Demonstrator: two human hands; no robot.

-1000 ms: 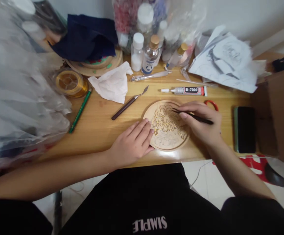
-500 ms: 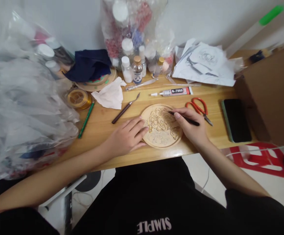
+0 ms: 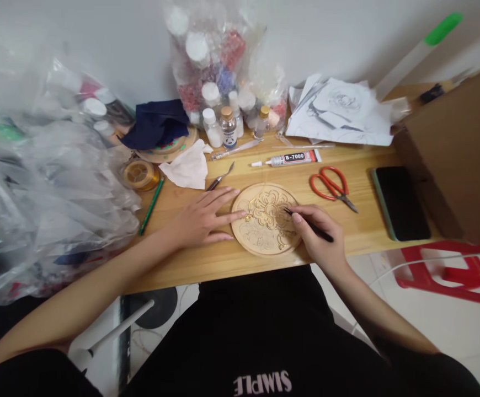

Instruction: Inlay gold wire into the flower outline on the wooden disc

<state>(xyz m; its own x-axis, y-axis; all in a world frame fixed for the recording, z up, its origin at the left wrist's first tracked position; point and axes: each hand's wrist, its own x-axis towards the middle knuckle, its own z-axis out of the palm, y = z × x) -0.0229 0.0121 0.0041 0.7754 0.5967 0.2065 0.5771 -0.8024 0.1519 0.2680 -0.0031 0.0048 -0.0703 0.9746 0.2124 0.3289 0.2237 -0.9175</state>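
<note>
A round, pale wooden disc (image 3: pixel 260 251) lies near the front edge of the table. It bears a flower outline in gold wire, with thin drawn lines in its lower left part. My left hand (image 3: pixel 202 218) rests flat with fingers spread at the disc's left side, one fingertip over its rim. Black tweezers (image 3: pixel 320 231) are pinched in my right hand (image 3: pixel 325 234), their tips on the right part of the flower pattern. Behind my left fingers sits a dark-handled spatula tool (image 3: pixel 222 175), its handle partly covered. A spool of gold wire (image 3: pixel 140 174) stands farther left.
Red-handled pliers (image 3: pixel 334 187) and a phone (image 3: pixel 401 204) lie to the right, beside a cardboard box (image 3: pixel 455 160). Behind the disc are a glue tube (image 3: pixel 285 158), small bottles (image 3: pixel 229 129) and papers (image 3: pixel 339 113). Plastic bags (image 3: pixel 58 193) and a green pencil (image 3: pixel 152 207) occupy the left.
My left hand has slid left off most of the disc, and its fingers have spread, now covering the spatula's handle. My right hand with the tweezers has shifted slightly down. The camera view has moved a little.
</note>
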